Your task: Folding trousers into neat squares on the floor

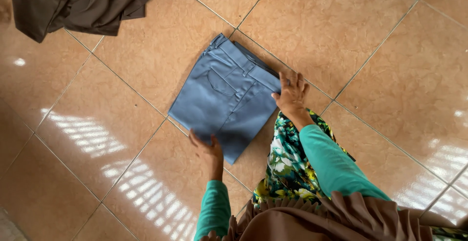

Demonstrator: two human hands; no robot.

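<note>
A pair of blue-grey trousers (pixel 225 95) lies folded into a compact rectangle on the orange tiled floor, back pocket and waistband facing up. My left hand (pixel 208 149) rests at the near edge of the fold, fingers spread on the cloth. My right hand (pixel 291 94) presses flat on the right edge by the waistband. Both arms wear teal sleeves. Neither hand grips the cloth.
A heap of dark brown fabric (pixel 83 2) lies at the top left of the floor. My floral skirt (pixel 287 163) and a brown ruffled garment (pixel 336 219) fill the lower right. Glossy tiles (pixel 390 65) with window glare surround the trousers.
</note>
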